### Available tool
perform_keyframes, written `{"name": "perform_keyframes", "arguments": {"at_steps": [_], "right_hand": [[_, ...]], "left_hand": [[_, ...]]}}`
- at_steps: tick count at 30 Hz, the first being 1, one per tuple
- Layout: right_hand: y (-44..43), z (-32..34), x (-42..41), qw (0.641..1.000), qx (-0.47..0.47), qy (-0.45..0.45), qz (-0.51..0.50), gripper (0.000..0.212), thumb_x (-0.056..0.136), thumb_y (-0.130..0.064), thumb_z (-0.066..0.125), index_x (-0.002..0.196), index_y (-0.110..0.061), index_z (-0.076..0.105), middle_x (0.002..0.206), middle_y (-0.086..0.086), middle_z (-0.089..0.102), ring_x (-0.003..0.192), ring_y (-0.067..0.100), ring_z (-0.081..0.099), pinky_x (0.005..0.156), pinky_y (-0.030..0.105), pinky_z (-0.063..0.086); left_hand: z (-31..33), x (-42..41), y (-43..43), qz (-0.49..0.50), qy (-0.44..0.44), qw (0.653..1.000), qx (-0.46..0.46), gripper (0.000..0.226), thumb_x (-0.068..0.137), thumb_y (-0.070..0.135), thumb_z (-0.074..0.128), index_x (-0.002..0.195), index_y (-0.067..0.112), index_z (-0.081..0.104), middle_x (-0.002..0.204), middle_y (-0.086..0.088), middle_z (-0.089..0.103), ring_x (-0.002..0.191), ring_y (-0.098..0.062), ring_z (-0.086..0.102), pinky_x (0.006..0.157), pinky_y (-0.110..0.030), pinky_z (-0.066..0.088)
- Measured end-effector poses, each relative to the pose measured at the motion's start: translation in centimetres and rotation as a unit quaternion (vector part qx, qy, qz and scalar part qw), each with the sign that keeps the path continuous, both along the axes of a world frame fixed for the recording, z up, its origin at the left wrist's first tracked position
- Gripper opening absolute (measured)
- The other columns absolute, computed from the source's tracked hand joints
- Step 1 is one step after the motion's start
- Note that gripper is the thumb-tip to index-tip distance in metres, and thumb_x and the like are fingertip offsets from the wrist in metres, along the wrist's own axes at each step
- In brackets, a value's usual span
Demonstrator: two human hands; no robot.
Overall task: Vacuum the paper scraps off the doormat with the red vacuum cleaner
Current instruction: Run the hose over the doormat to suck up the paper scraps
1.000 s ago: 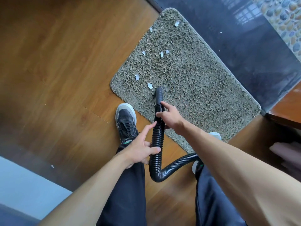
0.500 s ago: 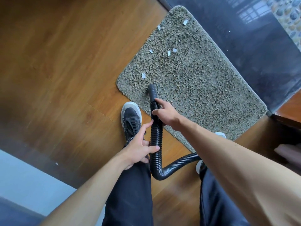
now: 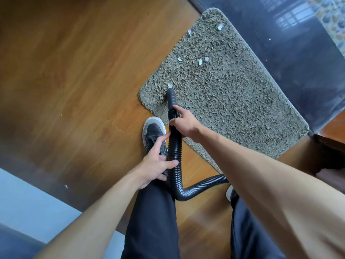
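On the wooden floor (image 3: 78, 75), a doormat (image 3: 233, 101) is strewn with paper scraps (image 3: 200, 61). The hose (image 3: 174, 146), judged light and bendy, is gripped near its tip by the right hand (image 3: 185, 124), lower by the left hand (image 3: 155, 165).

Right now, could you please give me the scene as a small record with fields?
right hand: grips the black hose near its nozzle
left hand: holds the hose lower down
nozzle: on the doormat, its tip at one paper scrap
other scraps: five more on the mat, farther away
vacuum body: not in view
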State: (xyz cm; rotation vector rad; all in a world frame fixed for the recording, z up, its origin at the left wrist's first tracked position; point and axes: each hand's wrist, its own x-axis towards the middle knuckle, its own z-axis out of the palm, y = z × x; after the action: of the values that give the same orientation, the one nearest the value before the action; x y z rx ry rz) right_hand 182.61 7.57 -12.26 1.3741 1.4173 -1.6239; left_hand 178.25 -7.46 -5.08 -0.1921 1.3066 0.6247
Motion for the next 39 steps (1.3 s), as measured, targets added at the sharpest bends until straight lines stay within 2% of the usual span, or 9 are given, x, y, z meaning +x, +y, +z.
{"name": "perform_keyframes", "arguments": {"at_steps": [5, 8, 12, 18, 20, 24, 30, 35, 39], "right_hand": [[1.3, 0.6, -0.9, 1.000, 0.008, -0.013, 0.004, 0.073, 0.085, -0.008, 0.053, 0.152, -0.022, 0.027, 0.122, 0.015, 0.060, 0.100, 0.033, 0.065, 0.078, 0.049, 0.059], [1.8, 1.0, -1.3, 1.000, 0.012, -0.017, -0.010, 0.069, 0.087, -0.006, 0.052, 0.150, -0.023, 0.030, 0.114, 0.015, 0.061, 0.096, 0.035, 0.066, 0.073, 0.051, 0.059], [2.0, 1.2, -2.3, 0.999, 0.020, -0.016, -0.032, 0.064, 0.088, -0.004, 0.053, 0.147, -0.021, 0.036, 0.111, 0.018, 0.064, 0.087, 0.031, 0.067, 0.072, 0.053, 0.059], [2.6, 1.6, -2.2, 0.996, 0.024, -0.040, -0.078, 0.058, 0.089, -0.001, 0.051, 0.143, -0.016, 0.039, 0.107, 0.019, 0.062, 0.085, 0.029, 0.061, 0.079, 0.060, 0.055], [3.1, 1.9, -1.8, 0.995, 0.026, -0.045, -0.086, 0.049, 0.089, 0.000, 0.050, 0.137, -0.011, 0.044, 0.100, 0.017, 0.060, 0.083, 0.028, 0.059, 0.078, 0.059, 0.056], [3.9, 2.3, -1.4, 0.994, 0.013, -0.043, -0.104, 0.048, 0.091, 0.000, 0.049, 0.137, -0.015, 0.044, 0.100, 0.014, 0.059, 0.078, 0.023, 0.060, 0.058, 0.036, 0.056], [4.3, 1.9, -1.8, 0.992, -0.013, -0.026, -0.124, 0.052, 0.092, -0.001, 0.049, 0.141, -0.016, 0.041, 0.099, 0.012, 0.061, 0.082, 0.023, 0.062, 0.064, 0.038, 0.058], [4.8, 1.5, -2.7, 0.989, -0.025, -0.023, -0.145, 0.058, 0.093, -0.003, 0.050, 0.146, -0.021, 0.036, 0.096, 0.007, 0.062, 0.079, 0.020, 0.064, 0.060, 0.034, 0.057], [5.5, 1.1, -2.7, 0.990, -0.024, -0.014, -0.138, 0.054, 0.092, -0.001, 0.048, 0.142, -0.018, 0.039, 0.106, 0.015, 0.062, 0.088, 0.027, 0.064, 0.069, 0.043, 0.059]], "left_hand": [[-0.4, -0.5, 0.9, -0.012, -0.002, 1.000, 0.016, 0.081, 0.094, 0.006, 0.064, 0.141, 0.060, 0.025, 0.111, -0.023, 0.070, 0.088, -0.020, 0.068, 0.063, -0.033, 0.056], [-0.6, -1.3, 1.2, -0.015, -0.011, 1.000, 0.022, 0.081, 0.094, 0.006, 0.064, 0.141, 0.060, 0.026, 0.111, -0.024, 0.070, 0.087, -0.018, 0.068, 0.058, -0.029, 0.055], [-0.7, -2.7, 1.4, -0.022, -0.016, 0.999, 0.031, 0.081, 0.094, 0.003, 0.063, 0.141, 0.058, 0.028, 0.113, -0.028, 0.067, 0.088, -0.022, 0.066, 0.062, -0.036, 0.055], [-0.9, -3.6, 2.5, -0.045, -0.018, 0.998, 0.048, 0.082, 0.091, 0.002, 0.063, 0.133, 0.065, 0.032, 0.102, -0.027, 0.066, 0.086, -0.029, 0.064, 0.077, -0.059, 0.054], [-0.9, -3.6, 3.0, -0.059, -0.019, 0.997, 0.055, 0.082, 0.091, 0.004, 0.064, 0.132, 0.066, 0.031, 0.097, -0.022, 0.067, 0.084, -0.028, 0.065, 0.075, -0.058, 0.056], [-0.7, -3.6, 3.8, -0.077, -0.024, 0.995, 0.061, 0.084, 0.090, 0.007, 0.064, 0.131, 0.070, 0.027, 0.095, -0.015, 0.067, 0.082, -0.023, 0.066, 0.066, -0.043, 0.056], [-0.1, -4.8, 4.2, -0.089, -0.004, 0.994, 0.062, 0.083, 0.090, 0.006, 0.065, 0.134, 0.067, 0.029, 0.107, -0.026, 0.069, 0.088, -0.028, 0.067, 0.081, -0.062, 0.054], [0.1, -5.9, 4.9, -0.084, -0.005, 0.995, 0.055, 0.085, 0.092, 0.001, 0.062, 0.144, 0.058, 0.026, 0.102, -0.026, 0.068, 0.084, -0.028, 0.063, 0.075, -0.049, 0.054], [0.1, -5.5, 5.9, -0.088, 0.014, 0.995, 0.054, 0.085, 0.090, 0.003, 0.066, 0.142, 0.059, 0.027, 0.107, -0.028, 0.069, 0.087, -0.031, 0.066, 0.083, -0.060, 0.054]]}}
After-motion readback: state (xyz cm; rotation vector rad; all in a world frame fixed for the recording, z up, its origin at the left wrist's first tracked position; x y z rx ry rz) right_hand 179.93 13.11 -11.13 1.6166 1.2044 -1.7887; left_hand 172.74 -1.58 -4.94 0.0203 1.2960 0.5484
